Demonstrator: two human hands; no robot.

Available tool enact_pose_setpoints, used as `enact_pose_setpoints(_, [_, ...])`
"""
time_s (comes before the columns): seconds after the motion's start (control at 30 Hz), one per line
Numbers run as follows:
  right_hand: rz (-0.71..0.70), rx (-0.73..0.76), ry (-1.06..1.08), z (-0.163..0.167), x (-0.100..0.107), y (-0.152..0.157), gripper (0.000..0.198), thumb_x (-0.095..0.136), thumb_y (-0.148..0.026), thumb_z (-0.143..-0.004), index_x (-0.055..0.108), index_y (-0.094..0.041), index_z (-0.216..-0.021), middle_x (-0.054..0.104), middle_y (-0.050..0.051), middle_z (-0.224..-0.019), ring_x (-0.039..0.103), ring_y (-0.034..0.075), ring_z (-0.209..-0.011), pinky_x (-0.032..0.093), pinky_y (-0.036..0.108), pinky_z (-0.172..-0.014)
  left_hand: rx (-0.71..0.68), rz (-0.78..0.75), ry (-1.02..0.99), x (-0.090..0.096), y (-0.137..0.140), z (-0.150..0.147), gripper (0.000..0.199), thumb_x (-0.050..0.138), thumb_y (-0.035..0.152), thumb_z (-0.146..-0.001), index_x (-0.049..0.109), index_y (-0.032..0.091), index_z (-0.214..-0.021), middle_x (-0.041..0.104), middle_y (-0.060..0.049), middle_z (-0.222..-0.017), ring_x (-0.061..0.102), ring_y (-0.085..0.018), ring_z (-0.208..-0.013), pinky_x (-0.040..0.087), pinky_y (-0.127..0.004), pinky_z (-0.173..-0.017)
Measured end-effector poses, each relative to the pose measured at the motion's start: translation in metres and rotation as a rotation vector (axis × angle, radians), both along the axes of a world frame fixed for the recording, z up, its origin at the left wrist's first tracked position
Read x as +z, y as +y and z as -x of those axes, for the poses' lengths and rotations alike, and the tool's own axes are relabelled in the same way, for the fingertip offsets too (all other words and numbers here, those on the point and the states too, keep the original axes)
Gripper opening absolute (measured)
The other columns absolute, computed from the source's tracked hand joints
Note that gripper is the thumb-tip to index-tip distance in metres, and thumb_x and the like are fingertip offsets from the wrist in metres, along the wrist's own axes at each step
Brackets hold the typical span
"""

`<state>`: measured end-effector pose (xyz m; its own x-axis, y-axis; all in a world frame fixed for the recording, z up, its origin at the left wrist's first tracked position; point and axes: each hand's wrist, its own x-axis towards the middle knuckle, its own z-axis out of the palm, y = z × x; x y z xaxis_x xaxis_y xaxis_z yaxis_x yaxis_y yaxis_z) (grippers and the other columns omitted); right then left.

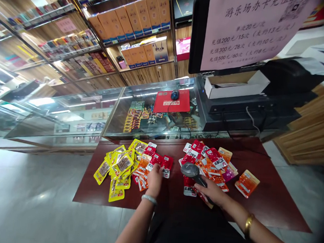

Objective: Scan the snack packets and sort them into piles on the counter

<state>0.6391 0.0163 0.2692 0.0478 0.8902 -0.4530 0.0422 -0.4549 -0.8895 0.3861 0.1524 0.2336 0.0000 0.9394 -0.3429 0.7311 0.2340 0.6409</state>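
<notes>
My right hand [211,189] is wrapped round the handle of a dark grey barcode scanner [191,170], whose head sits above red snack packets. My left hand [155,180] is closed on the lower edge of a red snack packet [156,159]. Around it lie orange and red packets, and to its left is a heap of yellow snack packets [121,166]. Beyond the scanner spreads a pile of red and orange packets [210,162]. One orange packet [246,183] lies apart at the right. All rest on a dark red tabletop [272,203].
Behind the table stands a glass display counter [114,127] with a red mat [160,103] and a black mouse [175,95]. At the right are a monitor [197,35] bearing a pink sign, an open white box [222,92] and a dark cash drawer [223,116]. Stocked shelves line the back.
</notes>
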Motion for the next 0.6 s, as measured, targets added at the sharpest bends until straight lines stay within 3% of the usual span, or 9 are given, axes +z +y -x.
enact_pose_setpoints(0.07, [-0.027,-0.020,-0.018,-0.004,-0.001,-0.004,0.051,0.069,-0.059,-0.073,0.066,-0.020,-0.105,0.073,0.005,-0.090,0.066,0.027,-0.088,0.052,0.038,-0.079,-0.074,-0.279,0.247,0.009,0.009,0.005,0.031,0.064,0.038,-0.082,0.059,0.021,-0.107,0.063,-0.012,-0.110,0.054,-0.030,-0.111,0.038,-0.038,-0.094])
enact_pose_setpoints(0.13, [-0.025,-0.054,-0.025,-0.007,-0.003,-0.008,0.051,0.068,-0.059,-0.074,0.067,-0.020,-0.106,0.073,0.006,-0.093,0.066,0.028,-0.091,0.052,0.039,-0.082,-0.170,-0.400,0.345,0.009,0.016,-0.008,0.039,0.064,0.039,-0.082,0.058,0.018,-0.114,0.061,-0.014,-0.119,0.051,-0.031,-0.117,0.035,-0.041,-0.100])
enact_pose_setpoints(0.27, [0.026,-0.121,-0.022,-0.015,-0.006,-0.015,0.049,0.065,-0.058,-0.077,0.067,-0.020,-0.108,0.073,0.005,-0.082,0.067,0.027,-0.084,0.054,0.040,-0.078,-0.445,-0.250,0.234,-0.011,0.023,-0.077,0.034,0.063,0.043,-0.085,0.063,0.018,-0.108,0.067,-0.010,-0.107,0.059,-0.023,-0.105,0.041,-0.034,-0.095])
enact_pose_setpoints(0.4, [0.038,-0.163,-0.042,-0.022,-0.010,-0.020,0.050,0.066,-0.055,-0.076,0.067,-0.020,-0.111,0.074,0.006,-0.089,0.068,0.029,-0.089,0.053,0.041,-0.082,-0.492,-0.093,0.255,-0.029,0.027,-0.139,0.046,0.072,0.047,-0.077,0.063,0.017,-0.111,0.066,-0.012,-0.112,0.060,-0.024,-0.107,0.042,-0.032,-0.092])
enact_pose_setpoints(0.5, [0.014,-0.171,-0.066,-0.026,-0.012,-0.021,0.052,0.066,-0.055,-0.076,0.066,-0.019,-0.113,0.074,0.009,-0.107,0.066,0.032,-0.101,0.049,0.045,-0.093,-0.520,-0.025,0.355,-0.030,0.035,-0.156,0.054,0.080,0.043,-0.068,0.061,0.015,-0.110,0.066,-0.015,-0.112,0.061,-0.026,-0.106,0.043,-0.032,-0.088])
enact_pose_setpoints(0.6, [0.006,-0.167,-0.068,-0.026,-0.014,-0.022,0.058,0.066,-0.057,-0.075,0.064,-0.016,-0.115,0.071,0.013,-0.116,0.063,0.034,-0.109,0.045,0.048,-0.099,-0.526,0.055,0.323,-0.031,0.044,-0.150,0.043,0.079,0.040,-0.070,0.062,0.016,-0.101,0.069,-0.012,-0.104,0.064,-0.025,-0.098,0.045,-0.030,-0.081])
